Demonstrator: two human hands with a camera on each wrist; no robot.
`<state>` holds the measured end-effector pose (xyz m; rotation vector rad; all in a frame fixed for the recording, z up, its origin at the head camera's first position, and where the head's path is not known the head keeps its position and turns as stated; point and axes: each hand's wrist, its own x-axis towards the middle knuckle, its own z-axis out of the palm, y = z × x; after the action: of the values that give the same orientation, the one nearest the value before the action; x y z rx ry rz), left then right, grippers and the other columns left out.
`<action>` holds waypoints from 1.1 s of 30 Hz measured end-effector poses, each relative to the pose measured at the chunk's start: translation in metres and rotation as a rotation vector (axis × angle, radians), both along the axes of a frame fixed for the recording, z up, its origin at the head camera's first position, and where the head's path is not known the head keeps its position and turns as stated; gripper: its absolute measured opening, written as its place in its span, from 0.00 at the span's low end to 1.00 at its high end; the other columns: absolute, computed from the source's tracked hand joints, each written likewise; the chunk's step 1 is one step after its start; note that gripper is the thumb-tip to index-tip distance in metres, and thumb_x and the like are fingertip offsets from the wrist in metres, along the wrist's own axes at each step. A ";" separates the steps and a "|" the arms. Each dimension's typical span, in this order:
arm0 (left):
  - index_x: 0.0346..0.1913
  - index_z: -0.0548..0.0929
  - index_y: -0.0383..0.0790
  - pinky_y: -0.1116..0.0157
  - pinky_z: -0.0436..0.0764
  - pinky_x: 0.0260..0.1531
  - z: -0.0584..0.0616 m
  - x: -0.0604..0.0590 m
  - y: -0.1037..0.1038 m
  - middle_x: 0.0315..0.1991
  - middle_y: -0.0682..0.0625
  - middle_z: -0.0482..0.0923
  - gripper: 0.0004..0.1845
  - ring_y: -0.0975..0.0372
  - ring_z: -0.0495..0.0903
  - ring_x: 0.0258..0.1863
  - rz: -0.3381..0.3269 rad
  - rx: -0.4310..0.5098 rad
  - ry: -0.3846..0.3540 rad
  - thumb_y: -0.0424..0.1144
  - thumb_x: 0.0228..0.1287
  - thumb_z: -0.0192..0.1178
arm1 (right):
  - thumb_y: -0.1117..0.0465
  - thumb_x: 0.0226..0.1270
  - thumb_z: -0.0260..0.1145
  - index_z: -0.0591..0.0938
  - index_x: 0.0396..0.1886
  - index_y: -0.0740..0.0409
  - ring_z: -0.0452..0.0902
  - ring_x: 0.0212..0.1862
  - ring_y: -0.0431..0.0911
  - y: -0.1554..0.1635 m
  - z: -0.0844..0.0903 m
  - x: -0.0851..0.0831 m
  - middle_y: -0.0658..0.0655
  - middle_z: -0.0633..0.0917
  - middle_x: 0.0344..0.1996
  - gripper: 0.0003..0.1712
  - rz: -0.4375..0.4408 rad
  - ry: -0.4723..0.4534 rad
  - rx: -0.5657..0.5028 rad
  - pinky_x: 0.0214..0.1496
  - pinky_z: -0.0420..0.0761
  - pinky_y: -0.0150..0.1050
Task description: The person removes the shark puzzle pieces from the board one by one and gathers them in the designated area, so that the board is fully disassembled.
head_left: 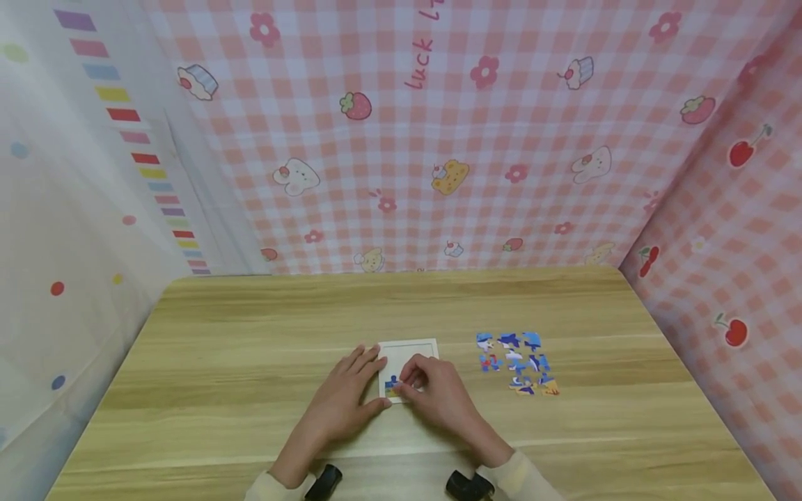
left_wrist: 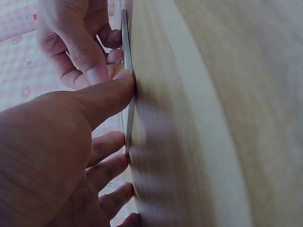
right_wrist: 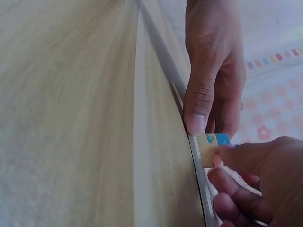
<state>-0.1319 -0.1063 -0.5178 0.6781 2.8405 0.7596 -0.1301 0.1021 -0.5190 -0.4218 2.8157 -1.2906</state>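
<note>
A flat white puzzle tray [head_left: 410, 348] lies on the table in front of the person. In its lower left corner sits a blue-and-sand jigsaw piece [head_left: 391, 387], seen close up as a tan and blue piece [right_wrist: 207, 150] in the right wrist view. The left hand [head_left: 343, 398] rests with spread fingers along the tray's left side, its thumb at the lower edge. Over the tray, the right hand [head_left: 438, 390] has curled fingers, thumb and forefinger pinching at a jigsaw piece by that corner; the fingertips hide most of it.
Several loose jigsaw pieces [head_left: 515, 360], blue, white and sand coloured, lie in rough rows to the right of the tray. The wooden table [head_left: 250, 327] ends at a pink checked curtain [head_left: 401, 209] behind, with more fabric at both sides.
</note>
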 end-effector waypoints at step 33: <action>0.75 0.70 0.42 0.44 0.55 0.81 -0.002 -0.001 0.000 0.81 0.47 0.58 0.37 0.46 0.53 0.82 0.006 -0.007 -0.022 0.52 0.68 0.66 | 0.53 0.68 0.72 0.86 0.34 0.46 0.76 0.29 0.36 0.066 0.007 0.000 0.41 0.85 0.27 0.05 -0.021 -0.045 -0.026 0.33 0.78 0.29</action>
<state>-0.1326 -0.1067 -0.5200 0.6558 2.8254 0.7529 -0.1305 0.1682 -0.5125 -0.3601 2.7775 -1.3240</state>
